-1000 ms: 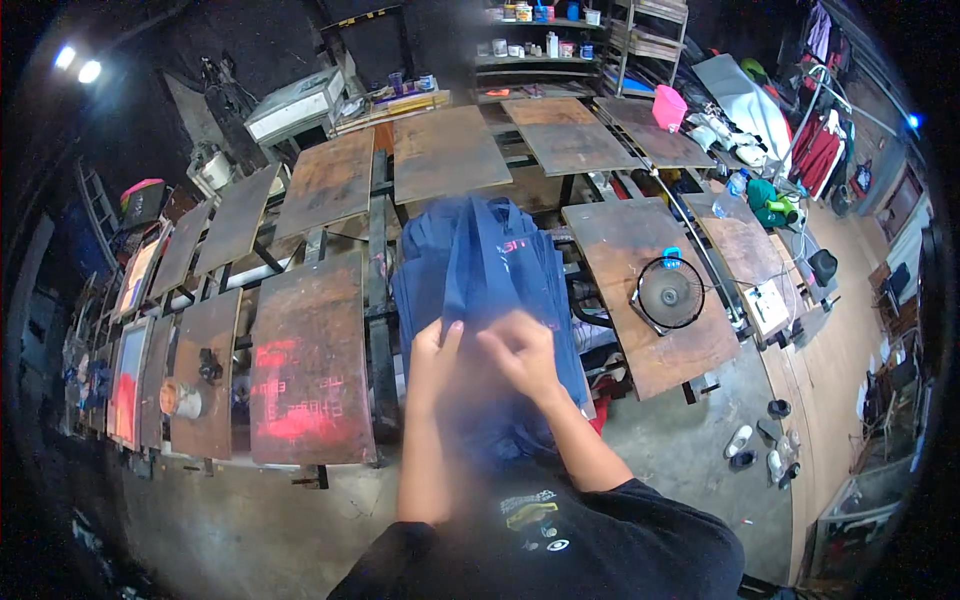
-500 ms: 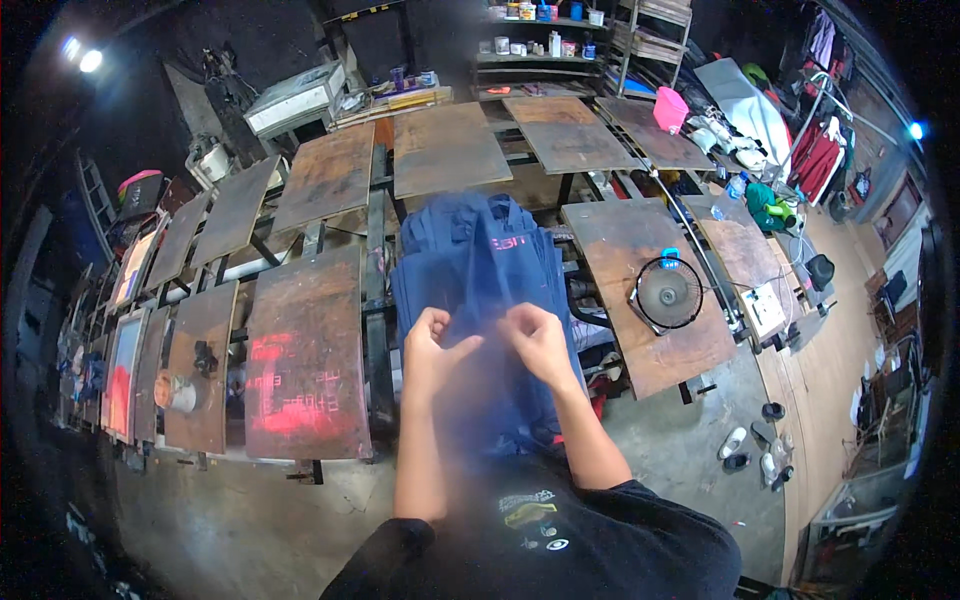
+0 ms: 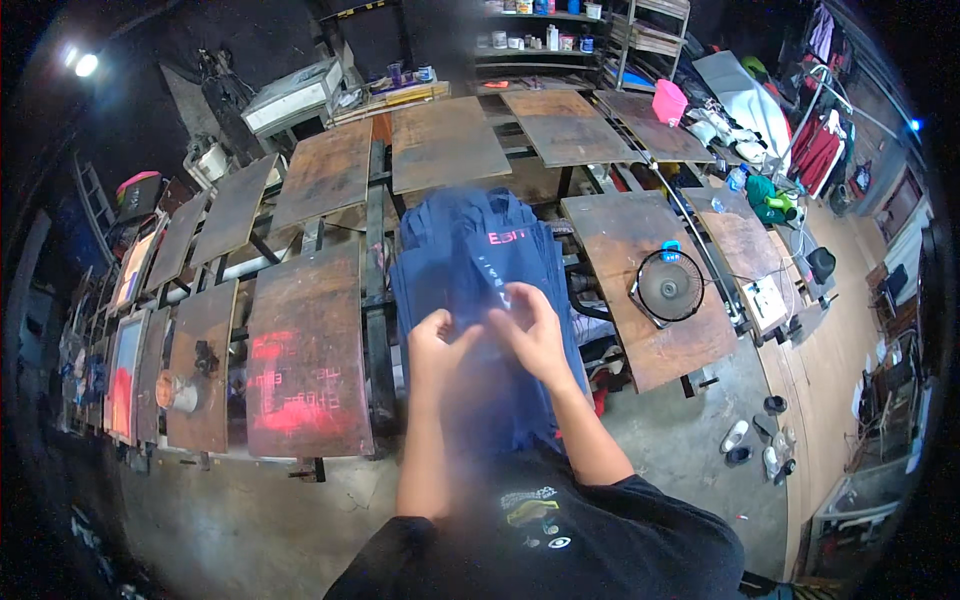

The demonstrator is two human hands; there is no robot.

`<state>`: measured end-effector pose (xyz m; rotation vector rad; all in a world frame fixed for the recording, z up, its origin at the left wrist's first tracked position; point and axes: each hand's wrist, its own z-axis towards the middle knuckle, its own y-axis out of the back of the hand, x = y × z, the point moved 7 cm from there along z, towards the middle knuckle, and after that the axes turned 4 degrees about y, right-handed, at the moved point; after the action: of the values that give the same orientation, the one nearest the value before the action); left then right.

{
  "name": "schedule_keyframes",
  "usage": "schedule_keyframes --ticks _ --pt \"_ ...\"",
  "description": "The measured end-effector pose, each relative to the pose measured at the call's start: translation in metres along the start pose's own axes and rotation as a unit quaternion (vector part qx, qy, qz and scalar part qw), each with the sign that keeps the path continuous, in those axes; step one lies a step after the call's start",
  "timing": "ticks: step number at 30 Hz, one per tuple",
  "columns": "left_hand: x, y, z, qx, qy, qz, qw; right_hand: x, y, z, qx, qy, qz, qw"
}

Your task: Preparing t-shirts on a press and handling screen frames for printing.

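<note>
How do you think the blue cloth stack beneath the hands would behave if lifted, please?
The blue cloth stack would probably sag, since its far end looks rumpled. Its layered edges suggest it may feel heavy whole, and that layers could slide apart.

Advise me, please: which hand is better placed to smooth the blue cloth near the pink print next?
Probably the right hand: it lies closer to the pink print on the blue cloth, just below it in the picture. The left hand sits lower and farther left.
</note>
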<state>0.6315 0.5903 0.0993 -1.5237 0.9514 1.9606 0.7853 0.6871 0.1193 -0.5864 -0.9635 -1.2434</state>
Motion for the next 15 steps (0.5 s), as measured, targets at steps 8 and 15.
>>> schedule_keyframes --ticks 8,15 --pt "0.010 0.015 0.001 -0.064 -0.026 -0.020 0.997 -0.038 -0.002 -0.001 0.030 -0.127 0.067 0.989" --pt "-0.004 0.014 0.007 -0.101 -0.054 -0.084 0.990 -0.035 -0.013 -0.005 0.060 -0.121 0.075 0.988"
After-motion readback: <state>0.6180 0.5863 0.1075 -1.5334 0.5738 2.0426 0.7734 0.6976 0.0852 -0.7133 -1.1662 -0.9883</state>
